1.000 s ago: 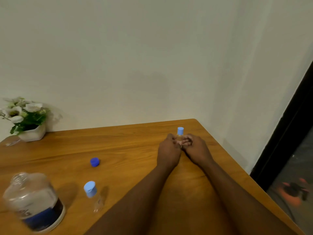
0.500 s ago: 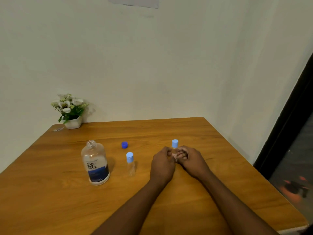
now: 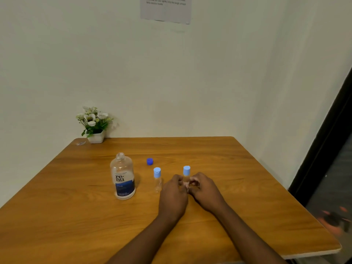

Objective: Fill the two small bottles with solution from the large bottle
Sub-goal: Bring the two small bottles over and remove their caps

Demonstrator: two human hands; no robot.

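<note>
Forearms lie across the near part of the tabletop point(image 3: 57, 216) and meet toward its middle, where the left hand point(image 3: 172, 195) and the right hand point(image 3: 206, 189) sit on either side of the held small bottle point(image 3: 186, 177). Each grip is closed on it: fingers of both hands curl round the clear lower body. The bottle stands upright on the wood, with its pale blue cap point(image 3: 186, 170) on and showing above the knuckles. How much liquid it holds cannot be told.

Just to its left, apart from the hands, stands the second small bottle point(image 3: 157, 180), also capped and seemingly empty. Farther left is the large bottle point(image 3: 123, 178), upright with its neck open. Its dark blue cap point(image 3: 150, 161) lies loose on the wood behind the small ones.

The step in hand looks like opening the first small bottle. The next move calls for one hand to steady the body while the other twists or lifts off the cap, then a reach for the large bottle. At the far edge a flower pot point(image 3: 95, 137) sits against the wall.
</note>
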